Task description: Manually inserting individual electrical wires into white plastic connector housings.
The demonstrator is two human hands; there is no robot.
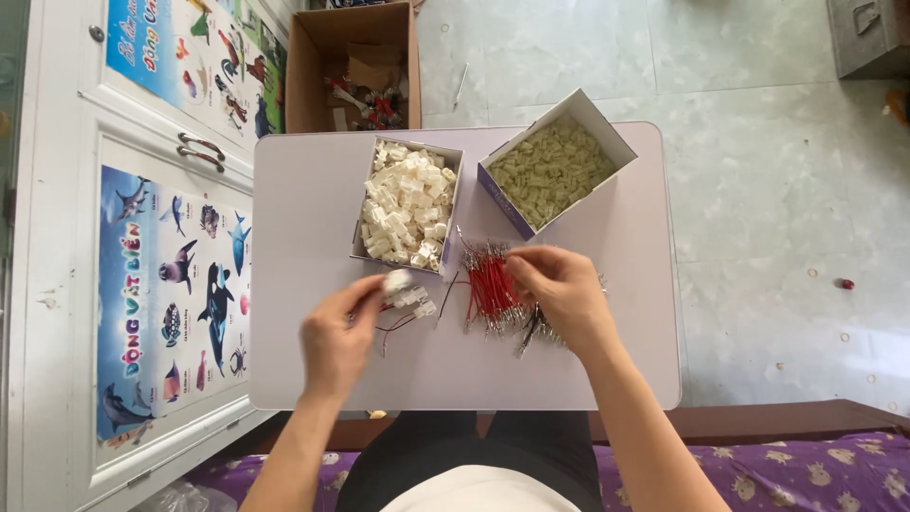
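On the left of the pale table [303,190], the left hand [336,337] has its fingers closed around a small white plastic connector [398,282], held just above a few more white connectors [417,303] lying on the table with thin red and black leads trailing from them. It looks like a pinch grip, though motion blur makes the exact hold hard to read. If that grip is loose, the piece could slip and knock the ones below it out of place.

Just beyond, the box of white connectors [409,201] stands near the far edge, with the box of pale green connectors [555,171] to its right, turned at an angle. A careless sweep of either wrist could tip one.

Further right, the right hand [564,289] rests on the bundle of red wires [493,284], fingers curled and apparently pinching one or two strands. The wires lie tangled with metal-tipped ends fanned out, so lifting one could drag neighbours along and scatter them toward the near edge or the floor [777,190].
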